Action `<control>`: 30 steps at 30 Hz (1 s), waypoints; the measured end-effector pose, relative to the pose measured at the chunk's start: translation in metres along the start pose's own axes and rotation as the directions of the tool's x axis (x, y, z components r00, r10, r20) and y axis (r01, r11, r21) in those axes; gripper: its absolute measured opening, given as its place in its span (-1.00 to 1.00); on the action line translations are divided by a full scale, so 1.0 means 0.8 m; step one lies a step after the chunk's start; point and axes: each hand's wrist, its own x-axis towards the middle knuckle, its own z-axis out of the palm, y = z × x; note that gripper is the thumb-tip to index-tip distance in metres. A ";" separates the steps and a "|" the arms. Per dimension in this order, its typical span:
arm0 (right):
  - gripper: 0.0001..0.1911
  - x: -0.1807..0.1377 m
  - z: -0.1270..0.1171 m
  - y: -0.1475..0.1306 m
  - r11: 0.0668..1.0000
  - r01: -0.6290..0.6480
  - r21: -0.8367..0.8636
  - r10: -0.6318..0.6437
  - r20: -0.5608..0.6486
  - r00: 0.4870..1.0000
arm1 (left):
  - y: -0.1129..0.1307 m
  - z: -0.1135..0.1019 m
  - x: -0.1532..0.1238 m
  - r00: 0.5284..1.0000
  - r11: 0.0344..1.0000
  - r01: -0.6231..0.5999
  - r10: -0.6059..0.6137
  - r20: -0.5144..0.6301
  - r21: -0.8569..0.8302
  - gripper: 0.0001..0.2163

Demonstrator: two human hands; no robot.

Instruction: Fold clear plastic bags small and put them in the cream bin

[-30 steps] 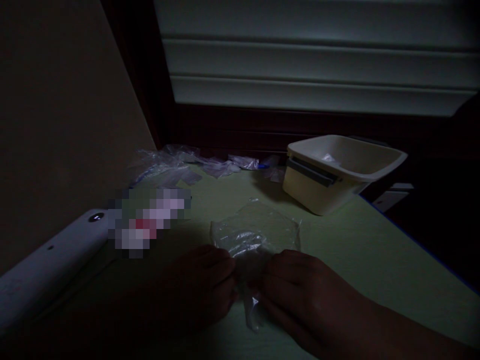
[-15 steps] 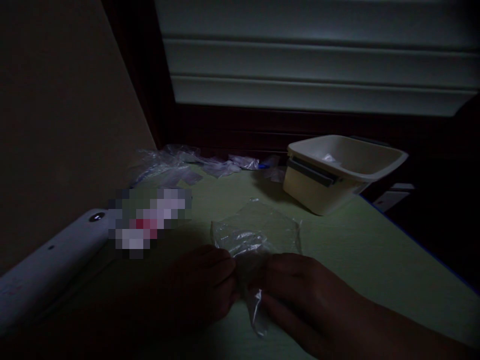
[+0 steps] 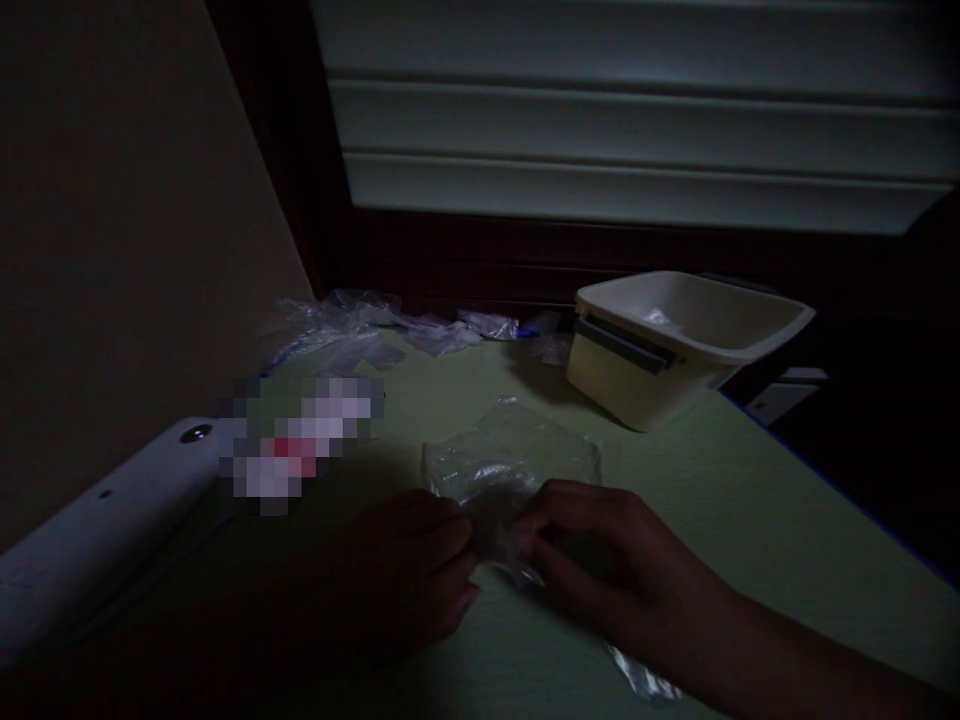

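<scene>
A clear plastic bag (image 3: pixel 517 455) lies spread on the pale green table, its near end between my hands. My left hand (image 3: pixel 420 565) has its fingers curled at the bag's lower left edge and seems to hold it down. With thumb and fingers together, my right hand (image 3: pixel 600 545) pinches the bag's near right part. Another crumpled piece of clear plastic (image 3: pixel 646 682) shows under my right forearm, partly covered by it. The light is dim, so what the bag contains, if anything, cannot be made out.
A cream bin (image 3: pixel 626 385) with dark grey handles stands at the back right table edge, some clear plastic inside. Crumpled plastic bags (image 3: pixel 360 325) lie along the back. A long white device (image 3: pixel 127 520) and a blurred-out item (image 3: pixel 300 445) are on the left.
My right hand has risen slightly and now pinches the bag. The strip of plastic that hung toward me between my hands is gone; a piece of plastic shows beneath my right forearm.
</scene>
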 end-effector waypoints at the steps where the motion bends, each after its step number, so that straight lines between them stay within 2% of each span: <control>1: -0.83 0.000 0.000 0.002 1.000 -0.026 -0.001 0.026 -0.008 1.000 | 0.000 0.000 0.000 1.000 1.000 0.003 -0.003 0.005 0.004 -0.93; 5: -0.81 0.001 0.001 0.007 0.993 -0.113 0.021 0.114 -0.029 0.993 | -0.001 -0.001 0.002 0.999 1.000 -0.009 0.009 0.041 0.007 -0.89; 11: -0.91 -0.002 -0.001 -0.001 0.993 -0.103 0.052 0.105 -0.033 0.994 | -0.001 0.001 0.000 1.000 1.000 -0.014 0.014 -0.005 -0.004 -0.91; 15: -0.83 -0.008 -0.011 -0.012 1.000 -0.008 0.000 0.008 0.060 0.998 | 0.000 0.001 0.000 1.000 1.000 -0.019 0.019 -0.016 -0.012 -0.89; 16: -0.84 -0.008 -0.013 -0.013 0.999 0.025 -0.027 -0.022 0.102 0.995 | 0.000 0.000 0.000 1.000 1.000 -0.017 0.017 -0.007 -0.017 -0.89; 18: -0.71 -0.008 -0.014 -0.011 0.985 0.106 -0.137 -0.074 0.217 0.973 | 0.000 -0.001 0.002 1.000 1.000 -0.020 0.021 0.020 -0.017 -0.86; 20: -0.66 -0.006 -0.008 -0.003 0.920 0.256 -0.297 -0.141 0.359 0.923 | -0.001 0.000 0.003 0.999 1.000 -0.024 0.025 0.035 -0.017 -0.85; 22: -0.80 -0.006 0.003 0.006 0.811 0.387 -0.439 -0.185 0.436 0.881 | -0.001 0.001 0.003 0.999 1.000 -0.009 0.010 0.037 -0.018 -0.87; 25: -0.96 -0.010 0.020 0.015 0.682 0.484 -0.549 -0.262 0.434 0.862 | -0.001 0.004 0.002 1.000 1.000 -0.004 0.005 0.028 -0.012 -0.88; 28: -0.89 -0.016 0.028 0.018 0.614 0.505 -0.606 -0.307 0.406 0.861 | -0.001 0.003 0.003 0.999 1.000 -0.012 0.012 0.031 -0.011 -0.90; 30: -0.88 -0.017 0.030 0.019 0.601 0.515 -0.611 -0.303 0.422 0.854 | -0.001 0.001 0.004 0.999 1.000 -0.008 0.009 0.041 -0.013 -0.92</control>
